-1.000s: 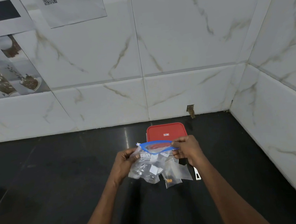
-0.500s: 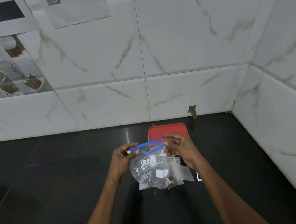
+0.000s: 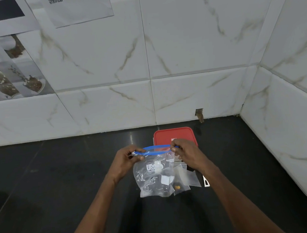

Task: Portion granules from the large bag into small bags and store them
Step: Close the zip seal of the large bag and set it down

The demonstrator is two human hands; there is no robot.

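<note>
Left hand: your left hand [image 3: 129,159] sits just left of frame centre, fingers closed in a pinch on the left end of the blue zip strip.
Large bag: the large bag [image 3: 154,176] hangs from that strip at lower centre of the frame, clear plastic with white print, its bottom at or near the dark counter [image 3: 45,187]; you cannot tell from here whether it touches.
Zip strip: the blue zip strip [image 3: 156,149] runs left to right across the frame between your two hands, bowed into a narrow oval, so the mouth looks partly open.
Small bags: small bags [image 3: 185,177] lie just right of the large one, overlapping its edge; one holds a little orange-brown lump.
Right hand: your right hand [image 3: 187,153] is right of centre, pinching the right end of the strip.
Red lid: a red lid [image 3: 175,134] lies just above the hands in the frame, partly hidden by them.
What the move turns on: both hands are equally near, one at each end of the strip's long axis.
</note>
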